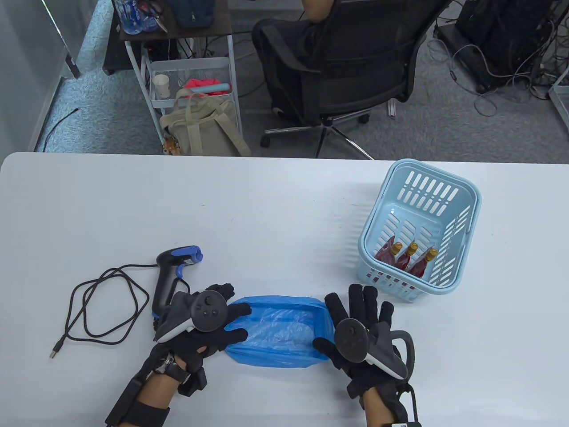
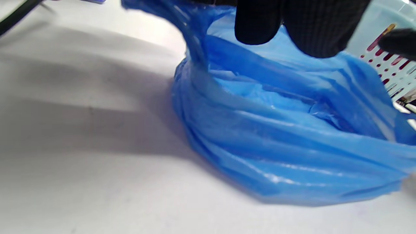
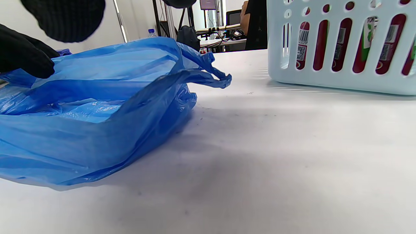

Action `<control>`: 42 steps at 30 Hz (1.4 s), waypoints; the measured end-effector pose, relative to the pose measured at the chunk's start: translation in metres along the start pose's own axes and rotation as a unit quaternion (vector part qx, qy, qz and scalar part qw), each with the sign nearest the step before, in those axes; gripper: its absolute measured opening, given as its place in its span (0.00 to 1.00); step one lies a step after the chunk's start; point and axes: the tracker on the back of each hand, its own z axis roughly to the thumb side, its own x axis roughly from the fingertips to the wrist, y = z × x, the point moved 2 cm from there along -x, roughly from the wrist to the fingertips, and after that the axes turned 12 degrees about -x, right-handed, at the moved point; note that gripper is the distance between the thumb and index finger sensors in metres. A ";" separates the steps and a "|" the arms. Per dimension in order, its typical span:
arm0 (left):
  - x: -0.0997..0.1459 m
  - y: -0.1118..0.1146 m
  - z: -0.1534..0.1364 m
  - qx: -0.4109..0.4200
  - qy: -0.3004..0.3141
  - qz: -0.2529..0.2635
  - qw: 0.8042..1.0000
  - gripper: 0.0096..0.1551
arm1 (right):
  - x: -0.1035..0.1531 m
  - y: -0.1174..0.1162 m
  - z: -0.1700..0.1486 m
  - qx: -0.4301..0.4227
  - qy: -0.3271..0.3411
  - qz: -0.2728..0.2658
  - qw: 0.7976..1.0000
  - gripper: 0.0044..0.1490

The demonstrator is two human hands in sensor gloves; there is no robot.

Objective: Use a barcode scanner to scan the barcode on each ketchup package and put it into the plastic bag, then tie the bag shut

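A blue plastic bag lies crumpled on the white table with its mouth spread wide. My left hand is at the bag's left rim, forefinger and thumb stretched out over the plastic. My right hand is at the right rim, fingers straight and thumb against the bag's edge. The black and blue barcode scanner lies just left of my left hand. Three red ketchup packages stand in the light blue basket.
The scanner's black cable loops over the table to the left. The basket stands at the right, beyond my right hand. Past the table's far edge are an office chair with a seated person and a white cart.
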 end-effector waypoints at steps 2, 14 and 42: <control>0.002 -0.003 0.001 0.008 0.007 0.004 1.000 0.39 | 0.000 0.000 -0.001 -0.001 -0.001 0.000 1.000 0.59; 0.022 -0.046 -0.008 0.034 -0.024 0.086 0.995 0.43 | -0.001 0.000 -0.003 -0.014 -0.001 0.000 1.000 0.59; -0.021 -0.053 -0.119 -0.063 -0.385 -0.021 0.921 0.52 | -0.004 -0.001 -0.002 -0.038 0.002 0.000 0.999 0.58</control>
